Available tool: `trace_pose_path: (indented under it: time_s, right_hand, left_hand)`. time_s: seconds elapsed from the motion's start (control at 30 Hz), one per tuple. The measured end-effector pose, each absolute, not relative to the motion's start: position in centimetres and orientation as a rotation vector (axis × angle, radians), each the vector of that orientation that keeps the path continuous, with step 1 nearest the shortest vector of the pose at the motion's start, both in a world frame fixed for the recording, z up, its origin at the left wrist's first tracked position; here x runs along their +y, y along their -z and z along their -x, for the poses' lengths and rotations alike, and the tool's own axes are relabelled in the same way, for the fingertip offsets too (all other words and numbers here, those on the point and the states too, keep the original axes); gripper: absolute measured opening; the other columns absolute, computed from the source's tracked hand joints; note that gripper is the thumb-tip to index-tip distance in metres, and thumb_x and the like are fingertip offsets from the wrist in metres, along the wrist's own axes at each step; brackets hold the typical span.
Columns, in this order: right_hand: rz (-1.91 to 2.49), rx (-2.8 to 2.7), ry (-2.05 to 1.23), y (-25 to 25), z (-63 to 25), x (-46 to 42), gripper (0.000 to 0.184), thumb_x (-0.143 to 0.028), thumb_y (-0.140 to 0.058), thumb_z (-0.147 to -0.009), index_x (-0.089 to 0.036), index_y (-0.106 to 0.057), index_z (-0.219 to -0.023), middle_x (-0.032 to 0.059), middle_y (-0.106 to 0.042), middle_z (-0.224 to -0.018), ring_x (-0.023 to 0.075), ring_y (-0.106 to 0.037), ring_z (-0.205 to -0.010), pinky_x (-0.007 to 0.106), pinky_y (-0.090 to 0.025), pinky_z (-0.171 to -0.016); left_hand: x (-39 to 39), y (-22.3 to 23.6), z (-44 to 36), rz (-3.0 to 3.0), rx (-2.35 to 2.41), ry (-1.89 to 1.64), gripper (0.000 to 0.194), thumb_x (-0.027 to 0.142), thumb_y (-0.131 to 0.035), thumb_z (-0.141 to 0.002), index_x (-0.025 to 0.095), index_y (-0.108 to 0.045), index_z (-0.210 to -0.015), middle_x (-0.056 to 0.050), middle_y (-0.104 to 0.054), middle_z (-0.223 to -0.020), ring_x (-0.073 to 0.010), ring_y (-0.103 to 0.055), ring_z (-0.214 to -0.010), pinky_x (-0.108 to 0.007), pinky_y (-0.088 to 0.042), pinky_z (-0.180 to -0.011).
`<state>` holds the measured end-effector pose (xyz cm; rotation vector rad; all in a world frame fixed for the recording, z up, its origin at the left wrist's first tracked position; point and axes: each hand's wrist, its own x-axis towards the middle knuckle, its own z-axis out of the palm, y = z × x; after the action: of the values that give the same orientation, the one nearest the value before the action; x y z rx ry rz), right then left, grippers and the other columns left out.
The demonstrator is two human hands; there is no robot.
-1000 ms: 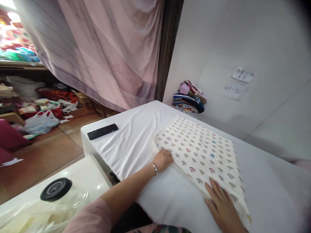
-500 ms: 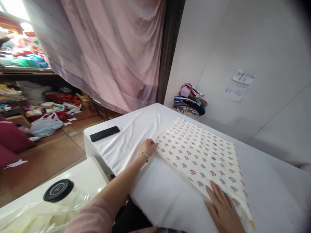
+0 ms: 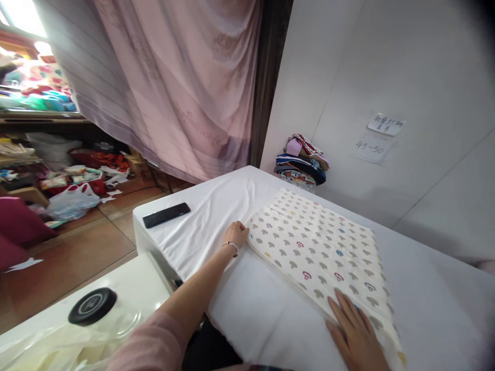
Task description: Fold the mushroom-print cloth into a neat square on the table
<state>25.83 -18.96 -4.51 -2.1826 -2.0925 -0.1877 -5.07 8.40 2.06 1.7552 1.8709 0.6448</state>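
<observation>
A folded cream cloth [image 3: 320, 247] printed with small grey, red and blue mushrooms lies flat on the white-covered table [image 3: 216, 216]. My left hand [image 3: 236, 234] pinches the cloth's near-left corner, fingers closed on the edge. My right hand [image 3: 358, 335] lies flat, fingers stretched out, pressing the cloth's near-right end down.
A black phone [image 3: 166, 214] lies at the table's left edge. A stack of folded clothes [image 3: 301, 162] sits by the wall at the far corner. A pink curtain [image 3: 174, 82] hangs behind. A white surface with a black round lid [image 3: 89, 305] stands at lower left. Bags litter the floor [image 3: 69, 201].
My left hand slid from on top of the cloth's near edge to its left corner and closed on it. The right hand stayed pressed flat.
</observation>
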Motion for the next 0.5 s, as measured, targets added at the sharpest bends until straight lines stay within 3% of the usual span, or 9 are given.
trace_pose_path:
  time_s: [0.13, 0.3, 0.5]
  right_hand:
    - [2.170, -2.096, 0.179, 4.61, -25.99, -18.91, 0.052, -0.051, -0.037, -0.087, -0.029, -0.045, -0.133, -0.0001, -0.031, -0.145, 0.0280, -0.030, -0.132, 0.049, -0.033, -0.103]
    - [2.155, -2.096, 0.177, 4.64, -26.13, -18.87, 0.052, -0.052, -0.038, -0.086, -0.029, -0.044, -0.133, -0.0001, -0.031, -0.145, 0.0288, -0.031, -0.132, 0.049, -0.033, -0.104]
    - [2.160, -2.083, 0.161, 4.55, -26.04, -18.91, 0.052, -0.051, -0.038, -0.086, -0.030, -0.045, -0.133, -0.0004, -0.032, -0.144, 0.0287, -0.031, -0.132, 0.048, -0.033, -0.104]
  left_hand:
    - [8.62, -2.12, 4.90, -1.808, 1.871, -0.618, 0.027, 0.044, -0.053, -0.076, 0.018, -0.058, -0.083, -0.008, -0.060, -0.102, -0.0205, -0.058, -0.087, -0.028, -0.040, -0.070]
    - [8.80, -2.04, 4.91, -1.825, 1.878, -0.588, 0.017, 0.034, -0.052, -0.076, 0.019, -0.057, -0.074, -0.007, -0.060, -0.098, -0.0189, -0.058, -0.083, -0.027, -0.041, -0.067]
    - [9.08, -2.05, 5.28, -1.775, 1.916, -0.600, 0.019, 0.035, -0.050, -0.078, 0.019, -0.056, -0.086, -0.008, -0.063, -0.098, -0.0215, -0.060, -0.088, -0.028, -0.043, -0.069]
